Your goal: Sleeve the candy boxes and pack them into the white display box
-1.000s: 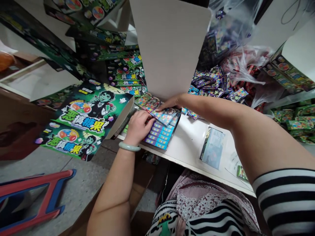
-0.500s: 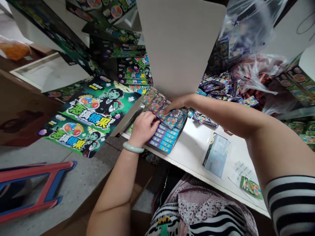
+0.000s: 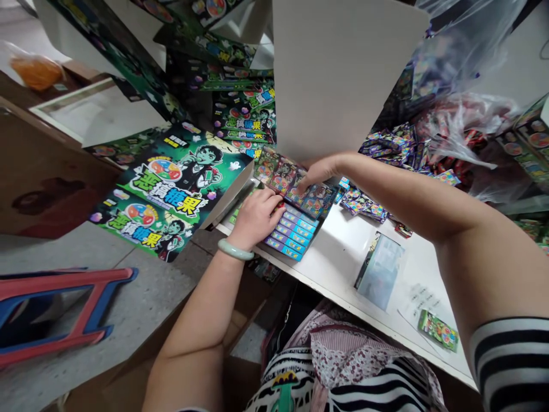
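Observation:
My left hand (image 3: 256, 218), with a pale bangle on the wrist, is curled on the near left edge of a row of small candy packets (image 3: 295, 229) with blue and purple ends, packed side by side on the white table (image 3: 338, 263). My right hand (image 3: 318, 170) reaches across from the right, fingers pressed flat on top of the colourful packets (image 3: 283, 174) at the far end of that row. An upright white cardboard panel (image 3: 338, 74) stands just behind both hands.
Green printed display boxes (image 3: 171, 189) are stacked left and behind. A heap of loose packets (image 3: 386, 143) and clear plastic bags (image 3: 463, 120) lies at the right. A clear sleeve (image 3: 380, 270), a paper and one green packet (image 3: 437, 330) rest on the table. A red-blue stool (image 3: 60, 309) stands on the floor.
The view has shifted, so everything sits further right. Both hands stay on the packet row; the right hand has lifted the far packets slightly upward.

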Demonstrator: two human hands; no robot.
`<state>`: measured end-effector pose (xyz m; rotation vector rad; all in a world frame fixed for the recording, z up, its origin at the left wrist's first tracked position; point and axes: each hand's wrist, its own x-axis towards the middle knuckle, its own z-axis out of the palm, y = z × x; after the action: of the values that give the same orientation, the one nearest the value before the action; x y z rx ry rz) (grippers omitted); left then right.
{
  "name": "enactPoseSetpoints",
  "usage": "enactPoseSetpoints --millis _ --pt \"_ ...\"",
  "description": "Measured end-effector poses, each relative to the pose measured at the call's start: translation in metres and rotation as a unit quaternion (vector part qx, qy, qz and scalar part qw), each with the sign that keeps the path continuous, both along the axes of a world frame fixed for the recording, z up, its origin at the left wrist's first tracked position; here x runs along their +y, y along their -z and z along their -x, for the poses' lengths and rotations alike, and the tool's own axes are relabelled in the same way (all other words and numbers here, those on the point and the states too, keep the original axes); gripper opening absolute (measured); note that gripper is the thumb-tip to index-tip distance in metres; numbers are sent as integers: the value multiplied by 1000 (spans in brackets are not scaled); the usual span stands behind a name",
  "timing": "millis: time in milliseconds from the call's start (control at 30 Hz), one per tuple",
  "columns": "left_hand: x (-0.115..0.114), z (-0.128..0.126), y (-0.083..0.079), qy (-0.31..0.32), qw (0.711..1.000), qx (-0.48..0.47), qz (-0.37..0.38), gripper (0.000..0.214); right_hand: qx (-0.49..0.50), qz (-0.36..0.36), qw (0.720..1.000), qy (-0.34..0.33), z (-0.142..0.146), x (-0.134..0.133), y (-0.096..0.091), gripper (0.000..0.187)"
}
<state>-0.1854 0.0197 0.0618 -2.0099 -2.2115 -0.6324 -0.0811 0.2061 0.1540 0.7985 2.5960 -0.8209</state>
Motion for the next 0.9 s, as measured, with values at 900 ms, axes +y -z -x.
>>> enactPoseSetpoints --millis 900 --pt "6 4 2 -59 998 -3 -37 19 131 -234 952 -149 -38 -49 28 51"
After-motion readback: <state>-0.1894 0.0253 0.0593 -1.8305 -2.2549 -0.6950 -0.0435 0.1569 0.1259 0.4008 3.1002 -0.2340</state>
